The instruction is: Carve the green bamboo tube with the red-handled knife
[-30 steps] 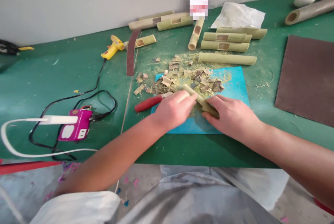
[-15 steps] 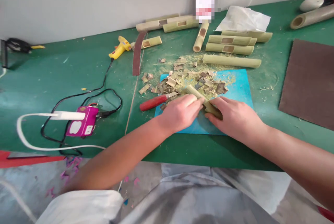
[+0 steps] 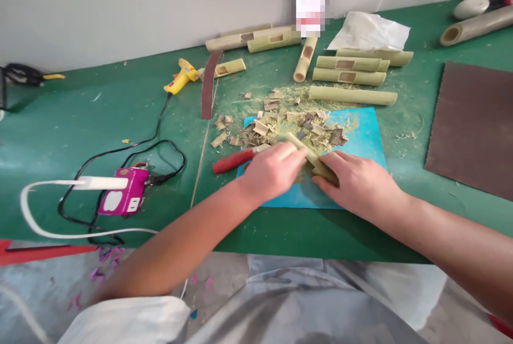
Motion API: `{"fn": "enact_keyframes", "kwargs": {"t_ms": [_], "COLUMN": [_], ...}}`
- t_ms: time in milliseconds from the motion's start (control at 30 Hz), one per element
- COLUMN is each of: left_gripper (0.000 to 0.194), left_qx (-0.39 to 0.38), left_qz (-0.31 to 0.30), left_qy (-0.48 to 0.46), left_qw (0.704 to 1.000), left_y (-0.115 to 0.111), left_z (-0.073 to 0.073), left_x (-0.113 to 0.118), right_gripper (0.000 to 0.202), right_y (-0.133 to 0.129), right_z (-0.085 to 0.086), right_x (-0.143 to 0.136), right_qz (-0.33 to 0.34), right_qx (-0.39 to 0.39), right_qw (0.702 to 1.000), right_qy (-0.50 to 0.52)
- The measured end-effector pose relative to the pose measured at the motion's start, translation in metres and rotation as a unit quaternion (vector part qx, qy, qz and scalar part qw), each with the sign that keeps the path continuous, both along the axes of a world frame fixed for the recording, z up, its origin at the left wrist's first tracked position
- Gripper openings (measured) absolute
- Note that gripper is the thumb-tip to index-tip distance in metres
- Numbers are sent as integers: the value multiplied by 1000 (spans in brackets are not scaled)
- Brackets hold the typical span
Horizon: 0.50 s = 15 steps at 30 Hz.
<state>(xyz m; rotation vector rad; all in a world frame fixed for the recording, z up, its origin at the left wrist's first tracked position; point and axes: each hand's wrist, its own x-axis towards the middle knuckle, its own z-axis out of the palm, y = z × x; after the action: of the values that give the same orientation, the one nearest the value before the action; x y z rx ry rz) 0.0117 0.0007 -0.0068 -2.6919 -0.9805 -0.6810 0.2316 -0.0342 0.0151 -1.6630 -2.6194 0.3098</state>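
Observation:
A pale green bamboo tube [image 3: 311, 157] lies slanted over the blue sheet [image 3: 366, 138]. My right hand [image 3: 358, 178] grips its near end, thumb and fingers wrapped around it. My left hand [image 3: 274, 169] is closed, its fingertips pressed against the tube's middle; whatever it pinches is hidden under the fingers. Just left of that hand rests a knife with a red handle [image 3: 233, 161], its blade partly covered by the hand. Behind the tube, bamboo chips [image 3: 262, 128] and sawdust are heaped over the sheet and the green table [image 3: 160, 119].
Notched bamboo tubes [image 3: 348, 77] lie along the back, one pair under white paper [image 3: 368, 31]. At left are a yellow glue gun [image 3: 181, 77], a brown strip [image 3: 208, 90] and a magenta power adapter [image 3: 124, 192] with cords. A dark brown sheet [image 3: 475, 127] lies right.
My left hand has shifted slightly up and left along the bamboo tube. My right hand keeps its hold. The whole view has moved a little.

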Motion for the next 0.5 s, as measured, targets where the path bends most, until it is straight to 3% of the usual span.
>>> {"fn": "enact_keyframes", "kwargs": {"t_ms": [67,167,333,500], "left_gripper": [24,24,25,26], "left_qx": [-14,0,-34,16], "left_qz": [-5,49,3,35], "left_qy": [-3,-31,-24,-17], "left_qw": [1000,998,999,999], "left_y": [1,3,-1,-2], "left_z": [-1,0,3,1], "left_x": [-1,-1,4,3], "right_gripper": [22,23,21,22], "right_y": [0,0,0,1], "right_z": [-1,-3,-2,-1], "right_x": [0,1,1,-1], "right_qz": [1,4,16,15], "right_qx": [7,20,21,27], "right_qw": [1000,1000,1000,1000], "right_qy": [-1,3,-1,-4]}}
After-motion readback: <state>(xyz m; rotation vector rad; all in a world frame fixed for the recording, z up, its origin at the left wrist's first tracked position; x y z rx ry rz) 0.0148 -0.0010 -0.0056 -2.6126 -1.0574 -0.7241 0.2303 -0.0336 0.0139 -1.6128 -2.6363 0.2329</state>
